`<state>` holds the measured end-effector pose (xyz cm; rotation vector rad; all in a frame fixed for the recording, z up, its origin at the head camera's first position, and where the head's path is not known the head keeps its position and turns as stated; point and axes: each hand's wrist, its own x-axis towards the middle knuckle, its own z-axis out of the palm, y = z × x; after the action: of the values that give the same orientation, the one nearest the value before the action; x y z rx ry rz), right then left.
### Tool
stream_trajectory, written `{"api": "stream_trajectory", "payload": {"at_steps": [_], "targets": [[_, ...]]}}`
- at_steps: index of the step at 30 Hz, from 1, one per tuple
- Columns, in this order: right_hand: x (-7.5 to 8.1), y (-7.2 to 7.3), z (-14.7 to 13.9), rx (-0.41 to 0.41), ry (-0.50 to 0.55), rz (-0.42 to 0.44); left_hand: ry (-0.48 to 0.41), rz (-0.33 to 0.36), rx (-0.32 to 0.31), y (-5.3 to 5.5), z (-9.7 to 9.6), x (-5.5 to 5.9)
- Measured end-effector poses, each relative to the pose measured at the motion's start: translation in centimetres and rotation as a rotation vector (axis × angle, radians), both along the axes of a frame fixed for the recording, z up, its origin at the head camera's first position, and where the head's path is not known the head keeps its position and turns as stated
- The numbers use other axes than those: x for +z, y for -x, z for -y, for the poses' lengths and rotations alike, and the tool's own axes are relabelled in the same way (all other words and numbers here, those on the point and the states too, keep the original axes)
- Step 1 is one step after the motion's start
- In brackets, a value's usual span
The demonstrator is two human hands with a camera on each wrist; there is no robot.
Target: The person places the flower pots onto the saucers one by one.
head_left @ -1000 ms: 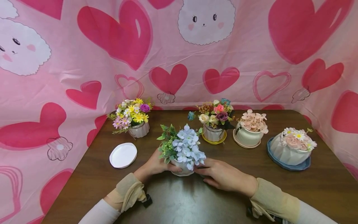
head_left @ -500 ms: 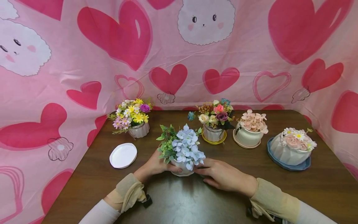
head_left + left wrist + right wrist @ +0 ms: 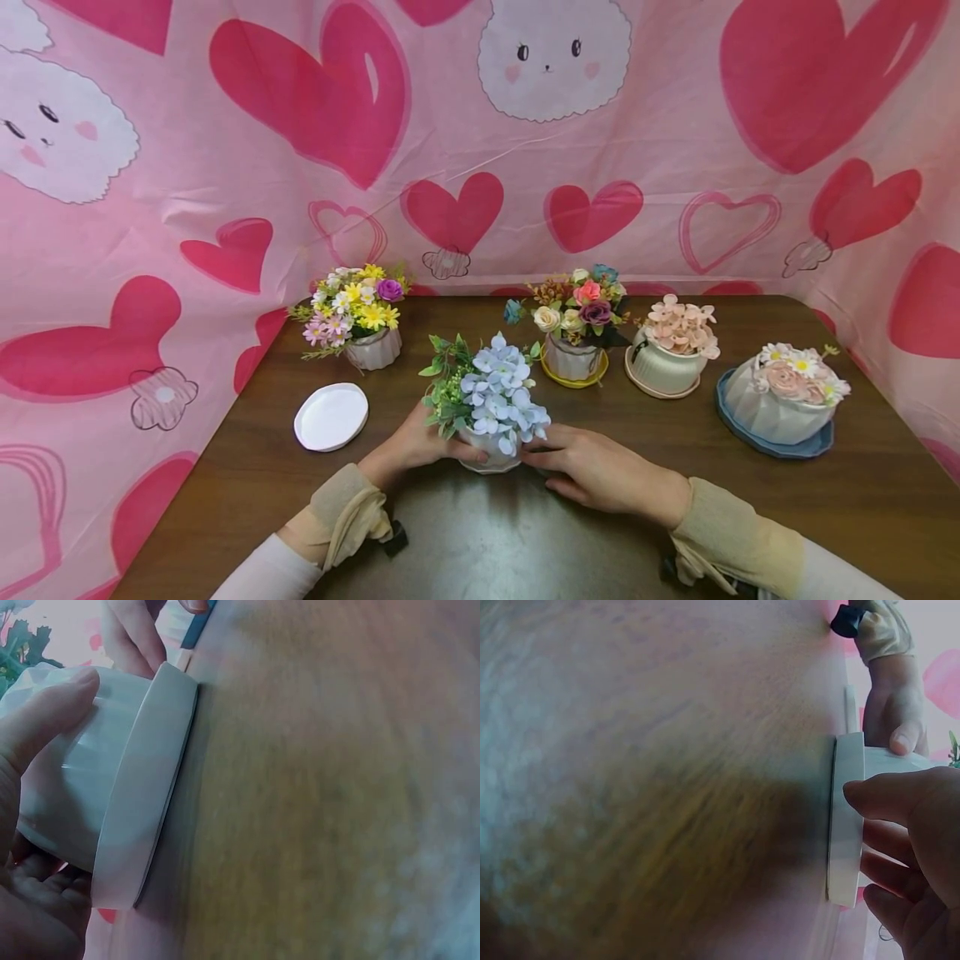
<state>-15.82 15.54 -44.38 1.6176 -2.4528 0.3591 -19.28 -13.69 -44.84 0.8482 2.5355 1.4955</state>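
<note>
A white faceted flower pot (image 3: 82, 772) with pale blue hydrangeas (image 3: 502, 392) and green leaves stands upright in a white saucer (image 3: 142, 802) on the table. My left hand (image 3: 416, 442) grips the pot from the left, its thumb (image 3: 71, 697) on the front wall and the fingers partly hidden behind. From the right, my right hand (image 3: 600, 467) holds the saucer's side. Its thumb (image 3: 877, 795) lies on the saucer's rim, with the other fingers (image 3: 889, 874) bent beside it.
A bare white saucer (image 3: 331, 417) lies to the left, before a pot of yellow and pink flowers (image 3: 375, 348). On the right stand a rose pot (image 3: 573, 358) on a yellow saucer, a peach flower pot (image 3: 663, 367), and a white pot (image 3: 772, 408) on a blue saucer.
</note>
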Motion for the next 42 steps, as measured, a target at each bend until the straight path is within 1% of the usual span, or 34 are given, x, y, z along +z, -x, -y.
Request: {"api": "stream_trajectory", "payload": {"at_steps": [4, 10, 12, 14, 16, 19, 21, 23, 26, 29, 33, 39, 42], "targets": [[-0.1, 0.0, 0.0, 0.002, 0.005, -0.002, 0.006, -0.005, -0.002, 0.0, 0.0, 0.1], [-0.1, 0.0, -0.1, -0.006, 0.000, 0.007, 0.000, 0.021, 0.002, 0.0, -0.1, 0.0], [-0.1, -0.1, -0.1, -0.011, -0.003, 0.014, 0.002, 0.026, 0.009, -0.1, -0.2, 0.1], [0.0, -0.1, -0.1, -0.015, -0.005, 0.018, 0.002, 0.034, 0.016, -0.3, -0.3, 0.5], [0.0, -0.1, -0.1, -0.015, -0.006, 0.019, 0.005, 0.038, 0.013, -0.7, -0.5, 1.3], [0.0, -0.1, -0.1, -0.011, -0.004, 0.015, 0.002, 0.071, 0.005, -1.3, -0.6, 2.6], [0.0, -0.1, -0.1, -0.008, -0.003, 0.010, -0.003, 0.092, -0.004, -1.5, -0.6, 3.1], [0.0, -0.1, -0.1, -0.007, 0.000, 0.007, -0.015, 0.116, -0.006, -1.5, -0.6, 2.9], [0.0, -0.1, -0.1, -0.006, 0.002, 0.006, -0.020, 0.114, -0.009, -0.9, -0.3, 1.7], [0.0, -0.1, -0.1, -0.005, 0.006, 0.007, -0.012, 0.120, -0.010, -0.5, -0.2, 0.7], [0.0, 0.0, -0.1, -0.006, 0.003, 0.010, -0.001, 0.116, -0.023, -0.4, 0.0, 0.7], [0.0, -0.1, -0.1, -0.019, -0.019, 0.027, 0.028, 0.035, -0.025, -0.5, 0.6, 0.3], [0.1, -0.1, -0.1, -0.015, -0.021, 0.028, 0.056, 0.007, -0.013, -0.6, 1.0, 0.4]]}}
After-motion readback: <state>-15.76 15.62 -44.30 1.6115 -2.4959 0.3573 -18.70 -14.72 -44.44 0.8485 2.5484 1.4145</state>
